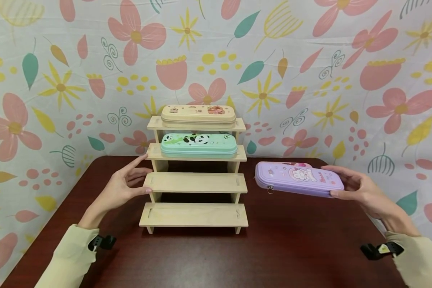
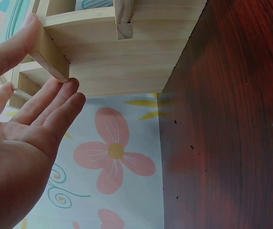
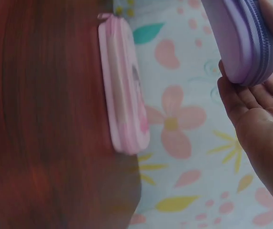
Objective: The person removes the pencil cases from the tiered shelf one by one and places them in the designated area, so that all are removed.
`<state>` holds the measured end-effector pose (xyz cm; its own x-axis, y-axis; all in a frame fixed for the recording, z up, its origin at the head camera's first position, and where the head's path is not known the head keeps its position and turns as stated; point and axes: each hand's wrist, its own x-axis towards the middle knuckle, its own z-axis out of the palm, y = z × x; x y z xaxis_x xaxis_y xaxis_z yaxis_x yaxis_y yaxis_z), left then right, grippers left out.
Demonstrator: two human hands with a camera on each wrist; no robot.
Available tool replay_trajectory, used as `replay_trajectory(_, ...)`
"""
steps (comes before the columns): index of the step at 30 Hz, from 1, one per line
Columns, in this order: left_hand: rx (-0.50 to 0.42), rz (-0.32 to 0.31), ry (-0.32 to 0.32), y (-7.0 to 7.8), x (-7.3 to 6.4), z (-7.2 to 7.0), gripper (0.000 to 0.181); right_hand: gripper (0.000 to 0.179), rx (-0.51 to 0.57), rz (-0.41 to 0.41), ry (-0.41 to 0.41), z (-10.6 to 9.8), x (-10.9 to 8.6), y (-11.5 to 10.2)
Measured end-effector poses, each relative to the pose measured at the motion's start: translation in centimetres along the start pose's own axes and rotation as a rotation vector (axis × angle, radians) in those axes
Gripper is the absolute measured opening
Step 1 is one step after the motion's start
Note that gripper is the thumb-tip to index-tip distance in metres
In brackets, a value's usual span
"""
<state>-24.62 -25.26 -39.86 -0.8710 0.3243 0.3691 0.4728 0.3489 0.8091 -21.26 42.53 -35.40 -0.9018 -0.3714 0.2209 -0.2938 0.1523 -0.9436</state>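
Observation:
A stepped wooden rack (image 1: 196, 215) with several tiers stands on the table. My left hand (image 1: 120, 188) holds its left side, thumb and fingers about the end of a middle tier; the left wrist view shows the fingertips at the board's edge (image 2: 50, 52). My right hand (image 1: 367, 192) grips the right end of a purple pencil case (image 1: 288, 176) with a cartoon print, held above the table to the right of the rack. A cream pencil case (image 1: 198, 116) lies on the top tier, and a mint-green panda pencil case (image 1: 199, 145) on the tier below.
A pink pencil case (image 3: 122, 90) lies on the dark red-brown table (image 1: 216, 260), mostly hidden behind the purple one in the head view. Behind the table hangs a flower-patterned cloth (image 1: 216, 76).

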Motion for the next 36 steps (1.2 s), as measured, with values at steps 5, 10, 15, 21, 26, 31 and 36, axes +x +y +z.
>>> replay_trajectory(5,0.006,-0.004,-0.001,0.1,0.0,0.0,0.101,0.062,-0.053,0.025,-0.003,-1.5,-0.2,1.7)
replay_trajectory(10,0.001,-0.004,-0.002,0.1,0.0,0.0,0.101,0.06,-0.072,0.06,-0.033,-2.6,-0.1,3.7)
replay_trajectory(15,0.004,-0.004,-0.003,0.0,-0.1,0.0,0.101,0.06,-0.155,0.133,-0.02,-3.2,0.1,5.5)
replay_trajectory(21,0.004,-0.003,-0.005,0.0,-0.1,-0.1,0.101,0.06,-0.183,0.201,0.005,-3.5,0.4,7.2)
replay_trajectory(26,0.0,0.003,-0.008,0.0,-0.1,0.0,0.101,0.063,-0.195,0.211,-0.004,-3.6,0.8,8.1)
replay_trajectory(31,0.0,0.004,-0.009,0.0,0.0,-0.1,0.101,0.067,-0.227,0.233,0.0,-3.5,1.2,8.6)
replay_trajectory(36,0.003,0.006,-0.009,0.1,0.0,-0.1,0.101,0.073,-0.306,0.256,-0.003,-3.7,1.7,9.1)
